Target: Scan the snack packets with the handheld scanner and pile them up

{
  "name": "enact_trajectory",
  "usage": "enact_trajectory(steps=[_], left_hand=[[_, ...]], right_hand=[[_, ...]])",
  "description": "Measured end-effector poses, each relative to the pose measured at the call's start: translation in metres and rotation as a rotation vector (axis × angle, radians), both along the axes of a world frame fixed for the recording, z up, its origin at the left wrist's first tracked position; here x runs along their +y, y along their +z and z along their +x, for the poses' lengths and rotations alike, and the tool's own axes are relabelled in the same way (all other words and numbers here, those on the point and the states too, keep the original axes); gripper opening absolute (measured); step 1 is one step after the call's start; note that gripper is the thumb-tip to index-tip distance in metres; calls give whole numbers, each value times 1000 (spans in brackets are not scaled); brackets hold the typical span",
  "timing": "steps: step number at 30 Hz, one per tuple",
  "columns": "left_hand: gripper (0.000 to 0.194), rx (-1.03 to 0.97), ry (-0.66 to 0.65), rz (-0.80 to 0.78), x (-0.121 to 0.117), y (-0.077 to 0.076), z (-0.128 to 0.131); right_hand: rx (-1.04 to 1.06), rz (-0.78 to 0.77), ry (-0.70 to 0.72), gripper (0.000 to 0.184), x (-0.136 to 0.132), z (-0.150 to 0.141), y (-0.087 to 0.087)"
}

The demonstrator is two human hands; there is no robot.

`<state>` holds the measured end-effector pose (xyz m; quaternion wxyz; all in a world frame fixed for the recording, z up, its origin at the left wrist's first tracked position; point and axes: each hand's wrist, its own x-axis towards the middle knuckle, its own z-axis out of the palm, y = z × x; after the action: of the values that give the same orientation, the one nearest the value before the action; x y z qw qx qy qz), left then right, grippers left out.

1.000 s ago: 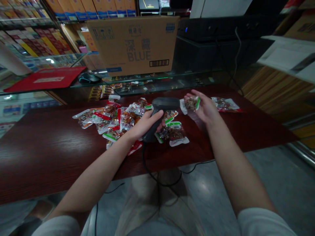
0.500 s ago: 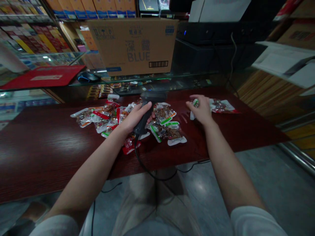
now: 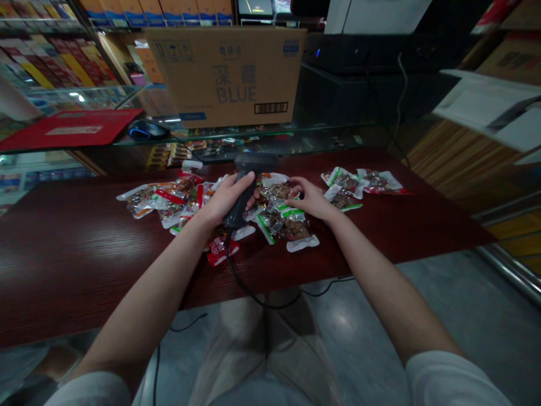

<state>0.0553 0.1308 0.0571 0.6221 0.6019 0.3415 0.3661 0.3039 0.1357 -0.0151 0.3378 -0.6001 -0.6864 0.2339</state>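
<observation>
Closer to the left hand than a moment earlier, the right hand [image 3: 310, 200] rests open, fingers on vacuum-packed snack packets [image 3: 283, 225] heaped on a dark red wooden counter [image 3: 63, 265]. Just apart, the left hand [image 3: 220, 203] clamps a black corded barcode scanner [image 3: 256, 160]. Beyond, on a glass shelf [image 3: 253, 135], stand a cardboard carton [image 3: 224, 73] printed "BLUE" above a barcode, a computer mouse [image 3: 146, 129] and a red mat [image 3: 71, 128].
</observation>
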Motion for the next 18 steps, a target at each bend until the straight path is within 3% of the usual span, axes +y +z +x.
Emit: enact_trajectory(steps=[5, 8, 12, 18], left_hand=[[48, 14, 4, 5, 0, 1, 0], [49, 23, -6, 12, -1, -1, 1], [48, 42, -44, 3, -3, -3, 3], [44, 9, -74, -38, -9, -3, 10]], right_hand=[[348, 82, -126, 30, 15, 15, -3], [625, 167, -168, 26, 17, 24, 3], [933, 68, -48, 24, 8, 22, 13], [1053, -60, 64, 15, -4, 5, 20]])
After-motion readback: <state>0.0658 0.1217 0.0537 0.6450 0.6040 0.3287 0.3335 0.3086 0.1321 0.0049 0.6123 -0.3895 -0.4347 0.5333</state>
